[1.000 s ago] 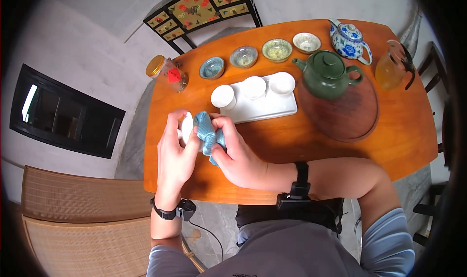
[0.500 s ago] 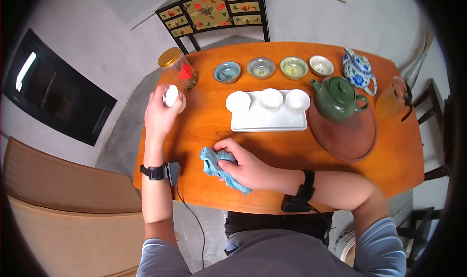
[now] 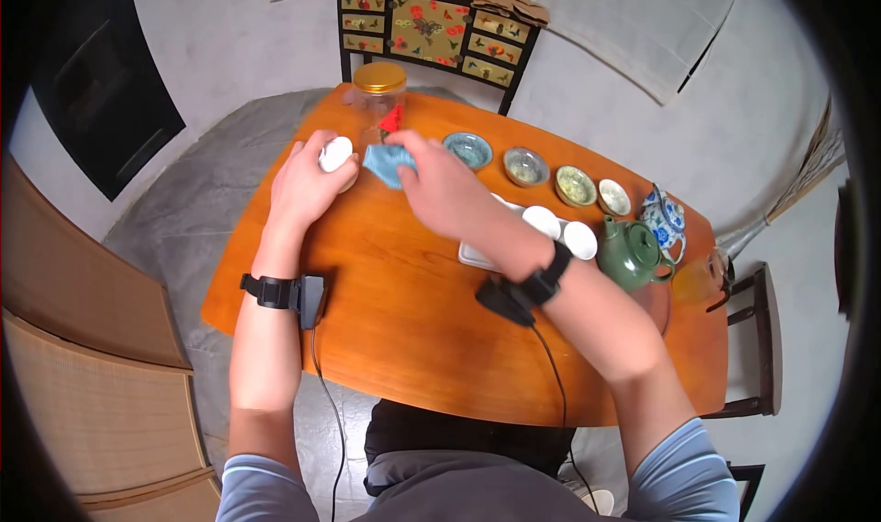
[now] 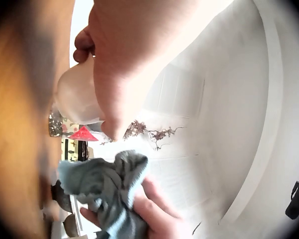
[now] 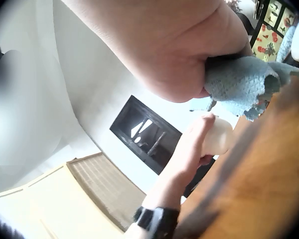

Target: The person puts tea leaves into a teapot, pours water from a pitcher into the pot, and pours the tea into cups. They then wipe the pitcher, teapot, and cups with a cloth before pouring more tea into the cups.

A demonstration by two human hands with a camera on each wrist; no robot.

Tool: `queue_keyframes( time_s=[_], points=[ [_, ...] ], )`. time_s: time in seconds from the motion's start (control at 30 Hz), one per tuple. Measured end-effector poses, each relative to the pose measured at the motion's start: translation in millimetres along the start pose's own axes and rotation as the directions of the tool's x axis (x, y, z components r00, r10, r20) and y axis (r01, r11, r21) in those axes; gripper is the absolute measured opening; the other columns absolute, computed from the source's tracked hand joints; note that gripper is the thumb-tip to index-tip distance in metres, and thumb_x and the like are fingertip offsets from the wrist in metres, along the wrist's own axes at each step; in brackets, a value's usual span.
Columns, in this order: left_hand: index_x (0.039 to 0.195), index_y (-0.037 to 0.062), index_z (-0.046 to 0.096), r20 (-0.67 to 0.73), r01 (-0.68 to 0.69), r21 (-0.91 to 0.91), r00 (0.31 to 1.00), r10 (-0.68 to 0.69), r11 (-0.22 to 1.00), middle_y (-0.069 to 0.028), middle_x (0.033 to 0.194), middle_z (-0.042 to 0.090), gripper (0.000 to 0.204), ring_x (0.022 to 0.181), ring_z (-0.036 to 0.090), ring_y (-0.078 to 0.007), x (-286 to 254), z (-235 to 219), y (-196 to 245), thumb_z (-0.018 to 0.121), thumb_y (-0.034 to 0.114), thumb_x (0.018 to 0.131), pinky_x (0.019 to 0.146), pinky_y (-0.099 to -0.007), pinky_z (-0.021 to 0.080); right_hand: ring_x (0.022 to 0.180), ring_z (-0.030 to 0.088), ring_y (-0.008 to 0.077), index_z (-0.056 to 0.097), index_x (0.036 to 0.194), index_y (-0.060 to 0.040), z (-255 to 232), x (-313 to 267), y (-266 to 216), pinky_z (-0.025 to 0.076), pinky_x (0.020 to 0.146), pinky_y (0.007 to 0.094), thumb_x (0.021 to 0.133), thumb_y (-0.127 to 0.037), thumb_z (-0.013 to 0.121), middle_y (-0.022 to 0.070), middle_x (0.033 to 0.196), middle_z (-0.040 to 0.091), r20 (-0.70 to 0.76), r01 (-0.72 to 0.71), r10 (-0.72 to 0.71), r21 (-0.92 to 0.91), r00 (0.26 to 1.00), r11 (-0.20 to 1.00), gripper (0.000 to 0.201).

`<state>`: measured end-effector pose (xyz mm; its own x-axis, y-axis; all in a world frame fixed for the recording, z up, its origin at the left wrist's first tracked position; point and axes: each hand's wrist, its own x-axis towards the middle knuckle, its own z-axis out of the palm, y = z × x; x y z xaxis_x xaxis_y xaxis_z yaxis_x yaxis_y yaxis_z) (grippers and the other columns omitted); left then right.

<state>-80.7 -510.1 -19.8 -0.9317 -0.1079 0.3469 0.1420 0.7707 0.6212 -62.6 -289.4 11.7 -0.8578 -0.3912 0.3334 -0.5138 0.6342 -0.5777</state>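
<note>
At the table's left side, the left hand (image 3: 305,181) grips a small white cup (image 3: 336,154), fingers curled round it; in the left wrist view the cup (image 4: 78,94) looks pale and rounded. Just to its right, the right hand (image 3: 450,187) holds a crumpled light blue cloth (image 3: 389,166). The left wrist view has the cloth (image 4: 107,186) below the cup, a gap between them. A clear jar with a gold lid (image 3: 379,78) stands behind both hands.
A white tray (image 3: 477,257) with white cups (image 3: 579,239) lies partly behind the right forearm. Patterned bowls (image 3: 575,185) stand in a row beyond it. At the right are a green teapot (image 3: 633,251), a floral teapot (image 3: 663,217) and a glass pitcher (image 3: 699,279).
The right hand has moved up and left with the cloth, from near the front edge to beside the left hand. The left hand still holds the cup. The head view has turned left.
</note>
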Motion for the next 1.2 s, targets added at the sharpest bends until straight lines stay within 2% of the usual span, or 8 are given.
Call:
queue_keyframes(
  time_s=[0.1, 0.33, 0.43, 0.5, 0.6, 0.77, 0.87, 1.2],
  points=[
    [0.129, 0.0129, 0.066, -0.027, 0.014, -0.052, 1.0, -0.015, 0.999, -0.0202, 0.115, 0.069, 0.057, 0.11, 0.067, -0.0376, 3, 2, -7, 0.07, 0.049, 0.085, 0.095, -0.0454, 0.052, 0.117, 0.063, 0.0407, 0.055, 0.141, -0.0111, 4, 35, 9, 0.052, 0.098, 0.0464, 0.1, -0.014, 0.058, 0.0222, 0.12, 0.064, 0.18, -0.118, 0.14, -0.124, 0.974, 0.985, 0.041],
    [0.128, 0.0115, 0.066, 0.041, 0.063, -0.105, 0.997, -0.06, 0.992, -0.0197, 0.122, 0.069, 0.051, 0.114, 0.067, -0.0355, -1, -6, 0, 0.07, 0.045, 0.089, 0.098, -0.0426, 0.052, 0.124, 0.064, 0.0349, 0.059, 0.143, -0.0192, 8, 33, -15, 0.053, 0.104, 0.0461, 0.094, -0.014, 0.062, 0.0139, 0.143, 0.057, 0.391, -0.035, 0.391, -0.669, 0.833, 0.743, 0.05],
    [0.128, 0.011, 0.066, 0.051, 0.054, -0.114, 0.997, -0.049, 0.992, -0.0192, 0.121, 0.07, 0.051, 0.113, 0.068, -0.0351, 1, -4, -2, 0.071, 0.045, 0.09, 0.097, -0.0421, 0.052, 0.138, 0.053, 0.0427, 0.048, 0.155, -0.0208, 36, 27, 9, 0.047, 0.111, 0.0517, 0.098, -0.022, 0.058, 0.0174, 0.158, 0.045, 0.43, -0.107, 0.438, -0.606, 0.789, 0.788, 0.058],
    [0.128, 0.0108, 0.066, 0.066, 0.049, -0.114, 0.997, -0.041, 0.992, -0.0191, 0.12, 0.07, 0.051, 0.113, 0.068, -0.0349, 2, -3, -4, 0.071, 0.045, 0.09, 0.097, -0.042, 0.052, 0.153, 0.028, 0.0514, 0.029, 0.165, -0.0161, 79, 26, 46, 0.032, 0.121, 0.0591, 0.102, -0.037, 0.056, 0.0235, 0.17, 0.024, 0.419, -0.102, 0.389, -0.562, 0.82, 0.821, 0.072],
    [0.128, 0.0091, 0.065, 0.047, 0.027, -0.123, 0.999, -0.021, 0.992, -0.0191, 0.119, 0.072, 0.053, 0.11, 0.069, -0.0327, 3, 1, -8, 0.071, 0.044, 0.09, 0.095, -0.0404, 0.053, 0.156, 0.007, 0.0572, 0.017, 0.167, -0.0061, 79, -7, 1, 0.016, 0.125, 0.0644, 0.103, -0.051, 0.05, 0.0293, 0.172, 0.007, 0.268, -0.273, 0.466, -0.534, 0.844, 0.8, 0.085],
    [0.129, 0.0064, 0.064, 0.007, 0.016, -0.194, 1.0, -0.015, 0.981, -0.0156, 0.109, 0.073, 0.052, 0.102, 0.069, -0.0246, 3, 2, -10, 0.072, 0.042, 0.091, 0.093, -0.0355, 0.052, 0.153, 0.012, 0.0613, 0.026, 0.161, 0.0056, 99, -61, -10, 0.014, 0.124, 0.0659, 0.099, -0.062, 0.054, 0.0362, 0.167, 0.016, 0.061, -0.284, 0.355, -0.48, 0.933, 0.83, 0.096],
    [0.13, 0.0072, 0.065, 0.042, 0.014, -0.246, 0.999, -0.003, 0.969, -0.0197, 0.121, 0.072, 0.057, 0.113, 0.069, -0.0335, 5, -1, -8, 0.071, 0.047, 0.089, 0.097, -0.0407, 0.052, 0.151, 0.016, 0.0623, 0.032, 0.158, 0.0081, 100, -97, -29, 0.015, 0.124, 0.0661, 0.097, -0.062, 0.059, 0.0382, 0.164, 0.022, 0.083, -0.148, 0.204, -0.434, 0.975, 0.889, 0.097],
    [0.128, 0.0047, 0.064, 0.084, -0.005, -0.321, 0.996, 0.034, 0.947, -0.0141, 0.107, 0.072, 0.048, 0.098, 0.067, -0.0204, 12, 7, -20, 0.071, 0.039, 0.095, 0.09, -0.0334, 0.052, 0.148, 0.027, 0.059, 0.039, 0.156, 0.0048, 82, -183, -75, 0.022, 0.123, 0.0636, 0.087, -0.058, 0.073, 0.0352, 0.161, 0.03, 0.205, 0.097, -0.058, -0.186, 0.977, 0.978, 0.099]
  ],
)
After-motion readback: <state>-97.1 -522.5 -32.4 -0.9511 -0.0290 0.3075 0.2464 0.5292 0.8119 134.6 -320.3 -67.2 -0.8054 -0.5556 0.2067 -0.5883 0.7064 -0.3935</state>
